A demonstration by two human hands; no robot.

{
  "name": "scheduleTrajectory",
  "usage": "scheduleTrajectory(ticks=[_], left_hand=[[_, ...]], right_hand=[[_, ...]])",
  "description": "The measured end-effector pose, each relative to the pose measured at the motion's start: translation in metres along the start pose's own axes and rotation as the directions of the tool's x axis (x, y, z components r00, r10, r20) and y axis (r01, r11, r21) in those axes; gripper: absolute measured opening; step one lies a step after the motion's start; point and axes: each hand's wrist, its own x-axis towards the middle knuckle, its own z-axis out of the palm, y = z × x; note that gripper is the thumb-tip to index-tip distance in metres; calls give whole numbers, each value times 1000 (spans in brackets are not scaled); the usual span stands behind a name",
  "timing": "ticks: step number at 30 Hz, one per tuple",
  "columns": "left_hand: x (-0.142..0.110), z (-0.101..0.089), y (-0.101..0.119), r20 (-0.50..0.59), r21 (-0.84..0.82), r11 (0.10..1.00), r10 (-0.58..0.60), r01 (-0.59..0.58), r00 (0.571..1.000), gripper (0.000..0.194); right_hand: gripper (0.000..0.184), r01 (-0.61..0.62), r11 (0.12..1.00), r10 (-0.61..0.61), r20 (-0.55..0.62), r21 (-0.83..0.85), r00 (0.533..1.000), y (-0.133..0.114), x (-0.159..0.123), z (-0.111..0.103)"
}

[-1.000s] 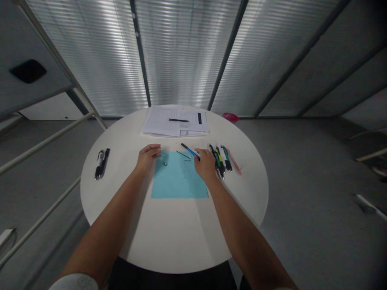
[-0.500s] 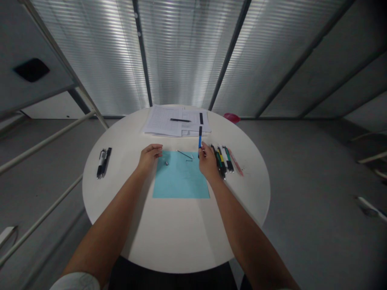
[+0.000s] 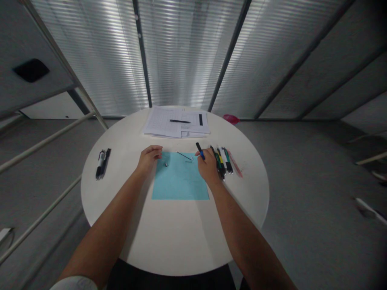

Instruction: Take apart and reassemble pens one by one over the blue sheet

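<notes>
A blue-and-black pen (image 3: 200, 150) sits in the right hand (image 3: 208, 168), pinched near its blue section, its black end tilting up and away from the person over the far right corner of a light blue sheet (image 3: 180, 181). The grip on it is narrow, with thumb and fingers closed around the barrel, though the hand hides the exact finger placement. The left hand (image 3: 148, 158) lies at the sheet's far left corner, its grip relaxed and its fingers loosely curled around nothing. Just beside those fingers, on the sheet, stands a small metal part (image 3: 166, 164), too small to identify. Between the hands, near the far edge of the sheet, lie a thin dark rod (image 3: 184, 155) and a tiny dark piece (image 3: 189, 161). Just to the right of the right hand, a row of pens (image 3: 220, 163) with black, yellow and green barrels lies close together on the round white tabletop (image 3: 169, 233), a pinkish translucent pen-like item (image 3: 234, 163) beside them on the outer side. Well off to the left, a pair of black-and-silver pens (image 3: 102, 164) lies side by side. Beyond the sheet, a stack of printed papers (image 3: 160, 123) lies near the far edge of the tabletop, with a black pen (image 3: 179, 121) resting across it. A pink object (image 3: 231, 119) sits on the grey floor (image 3: 302, 161) just past the table's far right edge.
</notes>
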Motion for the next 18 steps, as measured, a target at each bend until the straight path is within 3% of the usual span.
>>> scheduleTrajectory(ticks=[9,18], left_hand=[[-5,4,4,0,7,1000,4,-4,1000,17],[-5,3,2,17,62,998,29,-30,999,15]], right_hand=[[18,88,943,-38,157,-320,987,15,-6,12],[16,64,926,7,187,-373,982,12,-6,12]])
